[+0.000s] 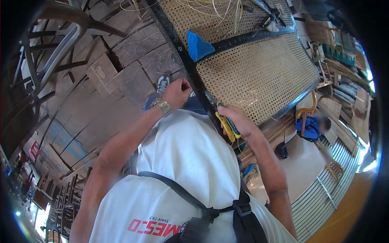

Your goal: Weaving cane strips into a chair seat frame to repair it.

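Head view looks straight down over a white shirt to a large dark-framed panel of woven honey-coloured cane webbing (259, 73), which lies tilted in front of the person, its near frame edge running between the two hands. From where I stand, the work looks to be at the edge of the weave, trimming or tucking the cane where it meets the black frame rail (194, 77). The right hand (237, 119) is closed around a yellow-handled utility knife (227, 123), fingers wrapped over the handle and thumb on top, with the tool's tip pointing up toward the rail; I cannot see the blade itself. The left hand (178, 92), a metal wristwatch (163, 106) on its wrist, is pinched shut at the fingertips right against the rail, and it seems to hold a thin strand, though that is too fine to make out. Both elbows are bent and drawn in, forearms rising from the lower edge toward the rail, wrists nearly level. I judge the next move would need the left hand to keep the edge steady while the knife is brought to the rail with a short, controlled stroke. A blue cloth (199, 45) lies farther up on the webbing, and loose cane strands (223, 10) trail across its far end.
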Action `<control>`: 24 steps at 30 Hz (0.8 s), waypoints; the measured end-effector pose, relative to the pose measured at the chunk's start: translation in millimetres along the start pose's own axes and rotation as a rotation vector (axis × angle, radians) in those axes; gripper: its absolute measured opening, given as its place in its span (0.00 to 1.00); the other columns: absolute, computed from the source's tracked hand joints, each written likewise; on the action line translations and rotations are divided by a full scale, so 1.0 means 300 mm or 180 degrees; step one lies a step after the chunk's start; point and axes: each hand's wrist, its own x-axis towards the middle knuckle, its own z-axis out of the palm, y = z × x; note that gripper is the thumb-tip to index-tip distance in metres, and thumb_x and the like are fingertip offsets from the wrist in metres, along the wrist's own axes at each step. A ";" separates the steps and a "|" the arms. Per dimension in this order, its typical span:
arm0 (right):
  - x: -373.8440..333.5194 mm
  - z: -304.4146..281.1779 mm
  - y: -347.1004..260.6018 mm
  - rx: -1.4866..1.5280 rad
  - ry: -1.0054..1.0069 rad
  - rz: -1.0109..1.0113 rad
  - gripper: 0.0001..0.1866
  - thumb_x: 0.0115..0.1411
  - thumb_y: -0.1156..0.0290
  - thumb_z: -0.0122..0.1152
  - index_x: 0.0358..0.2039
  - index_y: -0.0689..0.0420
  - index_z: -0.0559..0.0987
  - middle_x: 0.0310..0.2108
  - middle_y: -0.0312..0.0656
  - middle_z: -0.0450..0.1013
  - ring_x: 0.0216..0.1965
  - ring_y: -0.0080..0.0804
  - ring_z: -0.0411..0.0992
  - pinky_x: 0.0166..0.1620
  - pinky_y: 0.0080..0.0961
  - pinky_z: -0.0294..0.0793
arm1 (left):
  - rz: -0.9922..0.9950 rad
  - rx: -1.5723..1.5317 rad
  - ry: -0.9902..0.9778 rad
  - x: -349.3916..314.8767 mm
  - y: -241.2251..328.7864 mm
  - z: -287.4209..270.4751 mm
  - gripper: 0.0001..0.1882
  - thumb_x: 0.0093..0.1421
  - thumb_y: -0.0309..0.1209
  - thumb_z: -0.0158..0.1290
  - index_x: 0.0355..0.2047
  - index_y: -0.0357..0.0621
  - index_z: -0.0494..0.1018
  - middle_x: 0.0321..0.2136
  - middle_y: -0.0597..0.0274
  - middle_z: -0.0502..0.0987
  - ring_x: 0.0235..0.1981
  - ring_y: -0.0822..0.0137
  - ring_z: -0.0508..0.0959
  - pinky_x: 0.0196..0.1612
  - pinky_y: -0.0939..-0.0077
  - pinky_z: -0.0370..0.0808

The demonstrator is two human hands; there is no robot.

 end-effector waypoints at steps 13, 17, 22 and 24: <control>0.027 -0.155 -0.197 -0.3415 0.1538 -0.1784 0.32 0.59 0.47 0.62 0.54 0.59 0.72 0.49 0.54 0.70 0.52 0.46 0.70 0.58 0.43 0.68 | 0.0195 -0.0120 0.0046 -0.059 0.055 0.083 0.11 0.61 0.34 0.59 0.41 0.42 0.80 0.31 0.55 0.82 0.32 0.61 0.82 0.38 0.66 0.78; 0.187 -0.274 -0.121 -0.4440 0.2919 -0.2720 0.30 0.59 0.51 0.64 0.54 0.60 0.73 0.48 0.52 0.71 0.48 0.50 0.71 0.57 0.42 0.69 | 0.1346 0.0458 0.0365 -0.066 0.022 0.179 0.12 0.59 0.33 0.61 0.42 0.44 0.81 0.32 0.54 0.80 0.31 0.55 0.80 0.34 0.66 0.76; 0.266 -0.171 -0.105 -0.3323 0.1900 -0.4306 0.18 0.57 0.63 0.67 0.44 0.58 0.78 0.38 0.47 0.75 0.49 0.50 0.72 0.57 0.45 0.69 | 0.0917 0.0397 0.0996 -0.107 0.042 0.240 0.10 0.58 0.30 0.61 0.40 0.44 0.81 0.30 0.53 0.77 0.31 0.51 0.79 0.34 0.59 0.75; 0.299 -0.136 -0.124 -0.3031 0.1266 -0.3745 0.15 0.56 0.63 0.67 0.41 0.56 0.80 0.35 0.45 0.76 0.46 0.49 0.73 0.55 0.44 0.70 | 0.0910 0.0532 0.1112 -0.097 0.052 0.259 0.09 0.58 0.29 0.60 0.40 0.44 0.81 0.30 0.52 0.77 0.31 0.50 0.79 0.34 0.59 0.75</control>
